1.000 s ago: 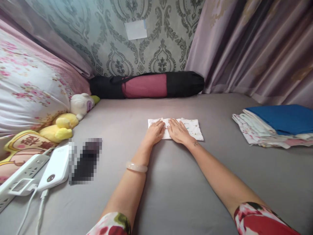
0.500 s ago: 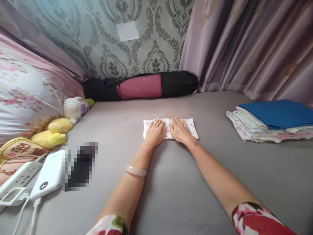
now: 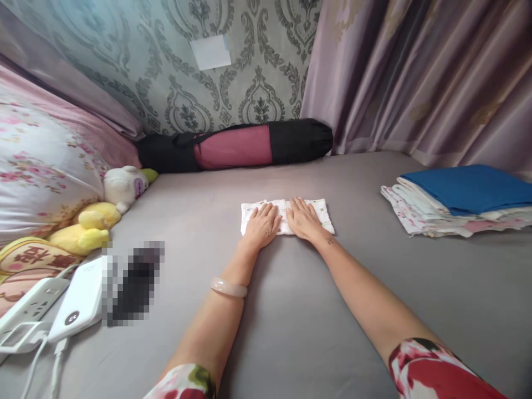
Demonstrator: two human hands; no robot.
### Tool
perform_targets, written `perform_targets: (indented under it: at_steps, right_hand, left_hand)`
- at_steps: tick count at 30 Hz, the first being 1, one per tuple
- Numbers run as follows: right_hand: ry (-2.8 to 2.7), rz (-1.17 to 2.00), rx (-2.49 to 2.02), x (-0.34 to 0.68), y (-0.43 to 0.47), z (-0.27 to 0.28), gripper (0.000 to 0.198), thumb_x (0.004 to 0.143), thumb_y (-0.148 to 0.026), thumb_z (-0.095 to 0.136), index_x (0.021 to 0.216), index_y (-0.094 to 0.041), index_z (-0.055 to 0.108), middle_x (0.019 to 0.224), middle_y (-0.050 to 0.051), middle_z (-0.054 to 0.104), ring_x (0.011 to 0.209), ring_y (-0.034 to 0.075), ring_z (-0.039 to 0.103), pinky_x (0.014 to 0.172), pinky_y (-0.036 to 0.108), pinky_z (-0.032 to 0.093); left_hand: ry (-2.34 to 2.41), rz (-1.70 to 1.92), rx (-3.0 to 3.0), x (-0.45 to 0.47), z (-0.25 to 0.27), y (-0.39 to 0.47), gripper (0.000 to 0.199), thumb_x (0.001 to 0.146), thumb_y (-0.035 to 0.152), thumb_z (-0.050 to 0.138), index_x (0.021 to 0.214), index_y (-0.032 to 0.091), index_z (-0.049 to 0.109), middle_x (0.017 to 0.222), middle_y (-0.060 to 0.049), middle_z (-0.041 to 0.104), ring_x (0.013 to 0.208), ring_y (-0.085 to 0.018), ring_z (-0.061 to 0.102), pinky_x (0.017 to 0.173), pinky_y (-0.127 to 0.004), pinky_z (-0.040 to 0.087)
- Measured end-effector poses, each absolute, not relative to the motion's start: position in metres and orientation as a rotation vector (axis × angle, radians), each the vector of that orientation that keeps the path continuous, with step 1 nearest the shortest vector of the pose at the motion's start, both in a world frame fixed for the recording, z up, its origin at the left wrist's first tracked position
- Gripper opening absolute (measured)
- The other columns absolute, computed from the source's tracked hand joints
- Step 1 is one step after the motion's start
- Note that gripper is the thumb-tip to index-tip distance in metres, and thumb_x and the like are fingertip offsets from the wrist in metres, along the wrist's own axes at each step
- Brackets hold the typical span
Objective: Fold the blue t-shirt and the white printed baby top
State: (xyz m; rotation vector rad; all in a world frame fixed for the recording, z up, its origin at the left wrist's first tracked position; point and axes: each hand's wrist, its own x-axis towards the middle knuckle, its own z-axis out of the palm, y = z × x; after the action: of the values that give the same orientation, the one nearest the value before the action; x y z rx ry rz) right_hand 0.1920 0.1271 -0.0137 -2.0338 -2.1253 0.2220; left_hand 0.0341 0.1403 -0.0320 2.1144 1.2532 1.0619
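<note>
A white cloth with small printed marks lies folded into a flat rectangle on the grey bed sheet. My left hand rests palm down on its left half, fingers stretched forward. On the right half, my right hand presses flat too, fingers out and slightly spread. Both hands cover the middle of the cloth's near part, so some of its print is hidden. Neither hand grasps anything.
At right sits a stack of folded fabrics topped by a blue cloth. A black and pink rolled bag lies along the wall. Plush toys, a power bank, a power strip and a blurred dark object are at left.
The view has shifted slightly, so everything sits a little further left. Both hands stay flat on the cloth, with little visible movement over it.
</note>
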Motion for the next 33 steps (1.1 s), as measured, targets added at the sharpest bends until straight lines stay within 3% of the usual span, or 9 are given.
perform_targets:
  at_steps: [4,13,18,23,26,29,33]
  right_hand:
    - [-2.014,0.119,-2.115,0.202,0.129,-0.014,0.061,0.099,-0.036,0.017,0.150,-0.005,0.032,0.159,0.015,0.024,0.147,0.027,0.017,0.118,0.048,0.010]
    - [-2.002,0.165,-2.179,0.209,0.133,-0.022,0.061,0.100,-0.039,0.016,0.148,-0.006,0.034,0.157,0.015,0.028,0.146,0.027,0.020,0.118,0.051,0.010]
    - [-2.006,0.182,-2.165,0.212,0.136,-0.019,0.057,0.100,-0.038,0.021,0.146,-0.008,0.038,0.154,0.015,0.035,0.143,0.028,0.027,0.117,0.050,0.013]
    - [-2.083,0.163,-2.100,0.234,0.146,-0.010,0.043,0.099,-0.025,0.030,0.131,-0.015,0.057,0.136,0.013,0.057,0.125,0.026,0.050,0.109,0.043,0.029]
    - [-2.113,0.137,-2.161,0.253,0.155,-0.001,0.038,0.097,-0.023,0.035,0.121,-0.015,0.064,0.130,0.016,0.060,0.121,0.028,0.053,0.101,0.040,0.037]
    - [-2.165,0.234,-2.188,0.269,0.164,0.008,0.034,0.095,-0.026,0.044,0.119,-0.017,0.065,0.132,0.015,0.058,0.122,0.028,0.052,0.098,0.036,0.039]
    - [-2.216,0.416,-2.201,0.277,0.174,0.023,0.030,0.091,-0.027,0.052,0.117,-0.021,0.067,0.128,0.010,0.062,0.117,0.024,0.056,0.093,0.032,0.042]
  left_hand:
    - [1.333,1.172,2.067,0.032,-0.034,0.143,0.026,0.086,0.035,0.060,0.107,0.022,0.064,0.135,-0.015,0.058,0.137,-0.031,0.041,0.119,-0.047,0.012]
    - [1.441,0.960,2.101,0.027,-0.043,0.149,0.034,0.087,0.043,0.056,0.112,0.021,0.061,0.140,-0.017,0.053,0.139,-0.035,0.036,0.117,-0.052,0.012]
    - [1.506,0.997,2.263,0.025,-0.041,0.152,0.019,0.089,0.033,0.055,0.104,0.023,0.062,0.128,-0.014,0.062,0.127,-0.031,0.051,0.111,-0.048,0.028]
    - [1.665,0.470,2.501,0.019,-0.017,0.165,0.025,0.094,0.019,0.041,0.107,0.021,0.063,0.115,-0.011,0.067,0.110,-0.024,0.060,0.098,-0.038,0.042]
    - [1.697,0.221,2.503,0.015,0.000,0.181,0.032,0.094,0.018,0.037,0.112,0.021,0.063,0.120,-0.009,0.065,0.113,-0.023,0.058,0.096,-0.033,0.043]
    - [1.766,0.082,2.400,0.013,0.010,0.199,0.033,0.093,0.024,0.042,0.118,0.021,0.063,0.129,-0.011,0.061,0.120,-0.027,0.055,0.099,-0.037,0.041]
    - [1.767,-0.041,2.295,0.011,0.015,0.217,0.027,0.087,0.028,0.053,0.108,0.022,0.068,0.124,-0.010,0.065,0.115,-0.027,0.059,0.096,-0.038,0.044]
